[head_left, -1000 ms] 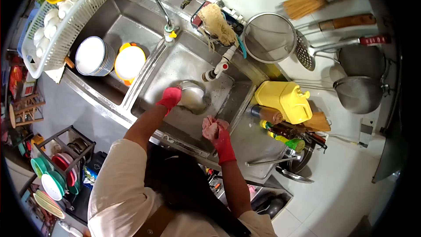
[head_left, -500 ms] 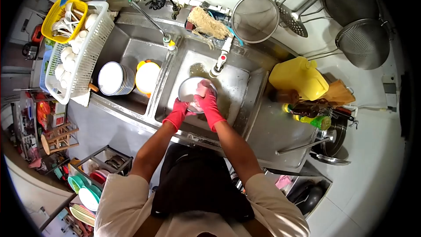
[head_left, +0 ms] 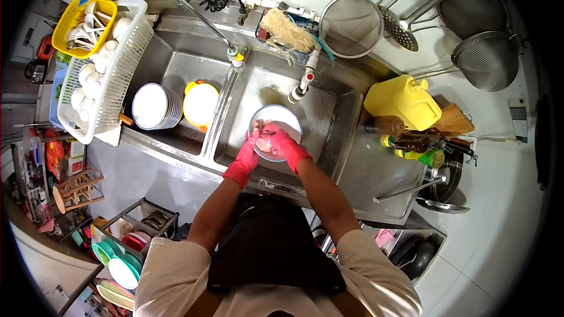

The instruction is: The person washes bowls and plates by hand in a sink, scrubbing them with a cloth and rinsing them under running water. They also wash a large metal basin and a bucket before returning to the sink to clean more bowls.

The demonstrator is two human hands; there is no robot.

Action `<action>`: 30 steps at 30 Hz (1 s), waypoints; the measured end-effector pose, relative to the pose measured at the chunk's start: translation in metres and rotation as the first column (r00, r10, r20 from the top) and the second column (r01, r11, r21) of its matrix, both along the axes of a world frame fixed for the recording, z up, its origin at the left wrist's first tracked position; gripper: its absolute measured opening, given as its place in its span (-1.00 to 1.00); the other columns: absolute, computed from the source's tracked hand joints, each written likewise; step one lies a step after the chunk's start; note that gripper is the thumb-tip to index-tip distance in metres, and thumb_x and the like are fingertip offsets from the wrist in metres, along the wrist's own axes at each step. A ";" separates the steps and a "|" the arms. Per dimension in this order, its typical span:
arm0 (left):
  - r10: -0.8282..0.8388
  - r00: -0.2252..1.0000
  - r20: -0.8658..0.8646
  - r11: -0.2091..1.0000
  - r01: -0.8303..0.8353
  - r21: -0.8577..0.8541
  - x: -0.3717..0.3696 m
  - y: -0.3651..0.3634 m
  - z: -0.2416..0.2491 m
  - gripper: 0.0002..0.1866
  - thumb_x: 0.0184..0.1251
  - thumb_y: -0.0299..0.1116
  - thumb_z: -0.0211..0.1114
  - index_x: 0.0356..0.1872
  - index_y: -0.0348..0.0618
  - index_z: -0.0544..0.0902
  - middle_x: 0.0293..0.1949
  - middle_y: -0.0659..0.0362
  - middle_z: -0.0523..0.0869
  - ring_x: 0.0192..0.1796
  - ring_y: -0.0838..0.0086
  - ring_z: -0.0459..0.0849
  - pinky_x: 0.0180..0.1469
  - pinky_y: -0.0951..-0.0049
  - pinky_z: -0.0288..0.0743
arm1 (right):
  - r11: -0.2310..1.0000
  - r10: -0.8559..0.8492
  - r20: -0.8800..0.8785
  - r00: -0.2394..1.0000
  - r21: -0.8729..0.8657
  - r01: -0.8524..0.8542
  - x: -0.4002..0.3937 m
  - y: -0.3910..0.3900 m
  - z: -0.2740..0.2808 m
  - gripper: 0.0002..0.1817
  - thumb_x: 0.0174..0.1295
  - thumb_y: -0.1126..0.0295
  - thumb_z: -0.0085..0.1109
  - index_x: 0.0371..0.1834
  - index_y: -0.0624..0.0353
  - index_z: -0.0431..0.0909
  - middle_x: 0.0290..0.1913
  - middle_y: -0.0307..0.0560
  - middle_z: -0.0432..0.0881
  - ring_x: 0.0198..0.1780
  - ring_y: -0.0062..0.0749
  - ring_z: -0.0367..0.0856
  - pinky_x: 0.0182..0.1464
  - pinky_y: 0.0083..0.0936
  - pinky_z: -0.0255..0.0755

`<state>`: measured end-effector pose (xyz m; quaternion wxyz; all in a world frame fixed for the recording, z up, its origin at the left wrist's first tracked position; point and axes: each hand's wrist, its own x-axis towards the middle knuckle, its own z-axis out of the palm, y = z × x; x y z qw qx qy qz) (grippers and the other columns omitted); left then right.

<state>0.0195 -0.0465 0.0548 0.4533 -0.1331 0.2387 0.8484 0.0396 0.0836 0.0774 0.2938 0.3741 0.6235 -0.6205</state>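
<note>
Round bowl (head_left: 276, 132) sits low in the right sink basin (head_left: 329, 117), just below the tap (head_left: 302, 85). Left hand (head_left: 249, 149) w/ pink glove grips the near rim; right hand (head_left: 276, 141) is closed on a cloth (head_left: 263, 136) pressed inside. Bowl looks rigid, light, prob. slick when wet — best held by the rim, thumb over the edge.

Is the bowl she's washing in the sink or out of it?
In. The bowl sits inside the right sink basin, with the left hand and right hand in pink gloves on it.
</note>
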 end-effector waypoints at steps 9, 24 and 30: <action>0.132 0.989 -0.067 0.876 -0.148 -0.458 0.005 0.007 -0.003 -0.51 0.27 -0.48 0.20 0.25 -0.09 0.42 0.08 0.15 0.56 0.10 0.47 0.49 0.14 0.48 0.37 | 0.887 -0.332 -0.358 0.873 0.196 0.418 0.011 0.011 0.024 -0.67 0.11 0.26 0.25 -0.15 0.25 0.55 -0.22 0.05 0.65 -0.16 -0.14 0.61 -0.21 -0.34 0.47; 0.144 0.955 -0.259 0.881 -0.243 -0.406 0.004 0.033 0.013 -0.58 0.34 -0.34 0.17 0.21 -0.17 0.47 0.05 0.15 0.59 0.07 0.44 0.53 0.17 0.46 0.37 | 0.902 -0.303 -0.574 0.761 0.085 0.424 0.003 -0.011 -0.082 -0.74 0.19 0.32 0.09 -0.11 0.21 0.50 -0.27 0.00 0.60 -0.18 -0.31 0.55 -0.09 -0.40 0.41; 0.119 0.961 -0.251 0.884 -0.217 -0.413 -0.013 0.016 0.038 -0.55 0.34 -0.32 0.18 0.24 -0.16 0.44 0.07 0.15 0.58 0.09 0.48 0.50 0.18 0.49 0.34 | 0.596 0.599 0.086 0.796 0.616 -0.515 0.025 0.009 -0.008 -0.76 0.15 0.28 0.09 -0.16 0.13 0.55 -0.14 0.15 0.61 -0.06 -0.09 0.59 0.04 -0.32 0.41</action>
